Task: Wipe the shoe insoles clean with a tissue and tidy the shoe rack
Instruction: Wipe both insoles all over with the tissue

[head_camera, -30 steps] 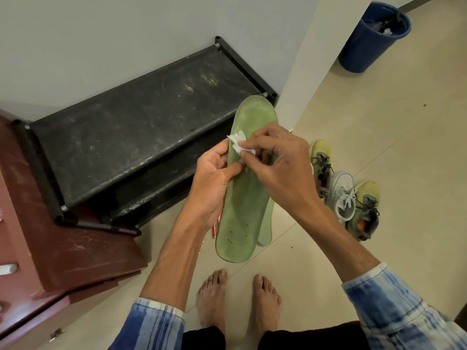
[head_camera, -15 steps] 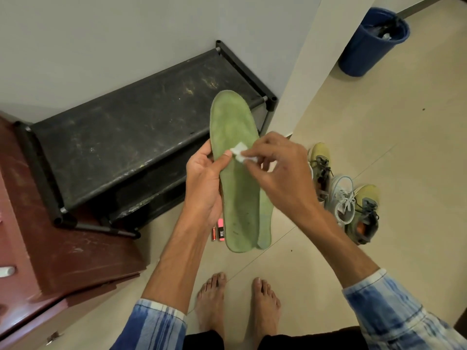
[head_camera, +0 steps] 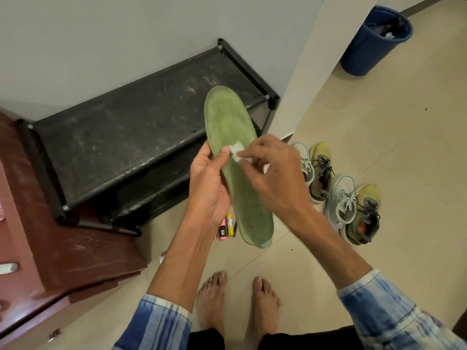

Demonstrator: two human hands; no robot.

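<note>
1. Holding the insole point(head_camera: 235, 173) up in the air in front of the rack point(head_camera: 131, 137): the left hand point(head_camera: 207, 190) grips its left edge about midway, thumb laid across the top face, the other fingers curled round behind.
2. The insole's long axis runs pretty much up-down in the view, leaning a bit. The broad toe end points away from the person, up over the rack's top shelf, and the heel end points down toward the bare feet point(head_camera: 240, 301).
3. The right hand point(head_camera: 275, 178) pinches a small white tissue point(head_camera: 237, 153) between thumb and fingertips. It's pressed on the insole's top face, right next to the left thumb.
4. A paler green edge point(head_camera: 265, 245) peeks out behind the heel. It looks like another insole, but I can't say for sure.
5. On the floor point(head_camera: 379, 137) to the right, four shoes point(head_camera: 348, 200) sit bunched together.
6. Some small coloured bits point(head_camera: 226, 227) lie on the floor under the left hand, too small to tell what they are.
7. A blue bin point(head_camera: 371, 44) stands far right and a brown cabinet point(head_camera: 63, 243) sits left of the rack.
</note>
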